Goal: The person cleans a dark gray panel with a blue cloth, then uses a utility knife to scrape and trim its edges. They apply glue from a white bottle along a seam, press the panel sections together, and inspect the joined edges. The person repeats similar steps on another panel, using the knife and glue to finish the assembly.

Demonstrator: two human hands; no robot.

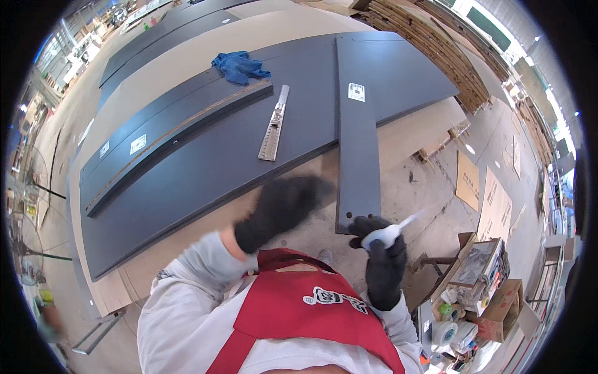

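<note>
My right hand, in a black glove, is closed round a white squeeze bottle with a thin pointed nozzle aimed up and right. It is at the near end of a narrow dark grey board, where two round holes show. My left hand, also black-gloved, is smeared by motion left of that board; its fingers cannot be made out. The narrow board lies across a large dark grey panel and juts out over its near edge.
On the panel lie a metal ruler-like tool, a blue cloth or glove and a long dark strip. Brown sheets are stacked at the far right. Near right, a cart holds tape rolls beside a cardboard box.
</note>
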